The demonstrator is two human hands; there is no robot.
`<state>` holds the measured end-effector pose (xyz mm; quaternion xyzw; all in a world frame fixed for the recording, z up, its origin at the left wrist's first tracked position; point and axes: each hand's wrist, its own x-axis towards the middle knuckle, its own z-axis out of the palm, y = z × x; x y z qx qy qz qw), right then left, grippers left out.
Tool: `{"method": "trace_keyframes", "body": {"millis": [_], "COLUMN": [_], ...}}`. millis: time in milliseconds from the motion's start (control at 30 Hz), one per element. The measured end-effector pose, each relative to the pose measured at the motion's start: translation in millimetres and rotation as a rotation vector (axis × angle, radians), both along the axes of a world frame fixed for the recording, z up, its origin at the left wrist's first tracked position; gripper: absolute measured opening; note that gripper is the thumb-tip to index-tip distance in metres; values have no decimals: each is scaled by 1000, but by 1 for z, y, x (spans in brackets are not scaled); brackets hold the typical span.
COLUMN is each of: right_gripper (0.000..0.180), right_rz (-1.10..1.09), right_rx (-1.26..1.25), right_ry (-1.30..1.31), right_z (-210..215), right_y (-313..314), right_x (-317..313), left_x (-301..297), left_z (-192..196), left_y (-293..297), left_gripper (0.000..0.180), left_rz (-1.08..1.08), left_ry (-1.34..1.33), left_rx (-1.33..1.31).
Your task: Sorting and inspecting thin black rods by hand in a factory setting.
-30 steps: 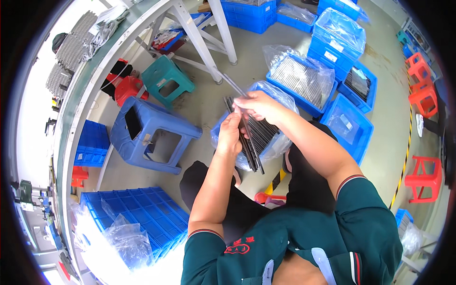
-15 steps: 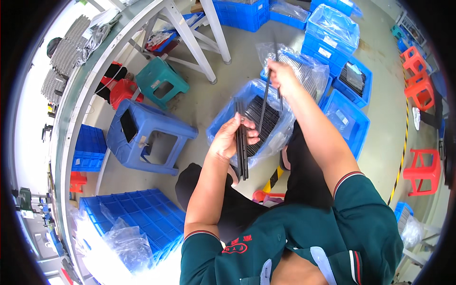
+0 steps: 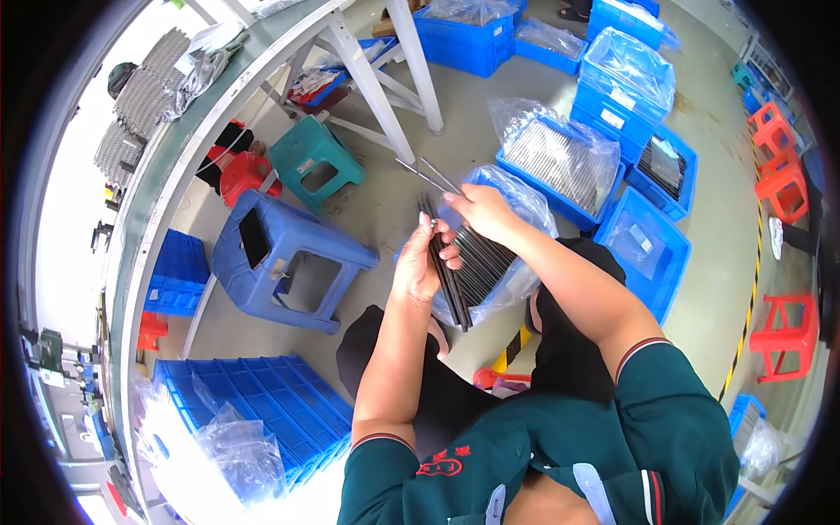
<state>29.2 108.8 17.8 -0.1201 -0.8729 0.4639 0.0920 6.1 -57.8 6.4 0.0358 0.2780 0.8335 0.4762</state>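
My left hand [image 3: 422, 261] is closed around a small bundle of black rods [image 3: 454, 293] that tilts over the near left side of a plastic-lined blue bin. Just beside it on the right, my right hand [image 3: 483, 211] grips two thin rods [image 3: 426, 173] whose far ends spread apart toward the upper left. Beneath both hands, more black rods [image 3: 488, 267] lie side by side in the bin, and its clear plastic liner [image 3: 532, 207] is folded over the rim. Exactly how the fingers of the right hand sit on the rods is partly hidden.
Right of the bin stands a blue crate of silvery rods [image 3: 560, 162], with an open blue crate [image 3: 652, 276] nearer. A blue stool [image 3: 302, 241] carrying a dark phone [image 3: 255, 237] stands left, by a green stool [image 3: 319, 157] and a workbench leg [image 3: 372, 83]. Stacked blue crates [image 3: 254, 394] sit lower left.
My right hand has swung left and nearer to my left hand, its rods now pointing to the upper left. The left hand still holds its bundle. The whole view has shifted slightly.
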Motion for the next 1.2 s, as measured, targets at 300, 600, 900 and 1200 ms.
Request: {"method": "trace_keyframes", "body": {"millis": [300, 600, 900, 1200], "right_gripper": [16, 18, 23, 27], "right_rz": [260, 227, 144, 204], "right_rx": [-659, -619, -832, -929], "right_ry": [-324, -335, -260, -261], "right_z": [32, 33, 27, 26], "right_y": [-10, -20, -23, 12], "right_x": [42, 43, 21, 7], "left_x": [-30, -19, 18, 13], "left_z": [5, 5, 11, 7], "left_y": [-20, -4, 27, 18], "left_gripper": [34, 31, 30, 32], "left_rz": [633, 616, 363, 188], "left_ry": [-5, 59, 232, 112], "left_rx": [-110, -136, -213, -315]}}
